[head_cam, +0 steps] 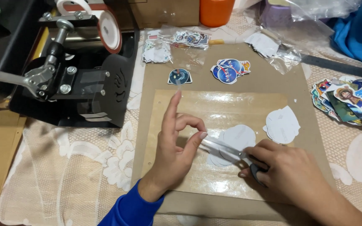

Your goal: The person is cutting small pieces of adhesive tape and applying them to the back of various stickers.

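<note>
Your scissors lie nearly flat over the glossy board, silver blades pointing toward ten o'clock, dark handle at four o'clock. Beneath the blades rests a stack of white, round-edged sticker cutouts, face down, overlapping one another.

A black press stands at left on the lace cloth. An orange cup, bagged stickers and a colourful sticker pile lie beyond the brown board.
</note>
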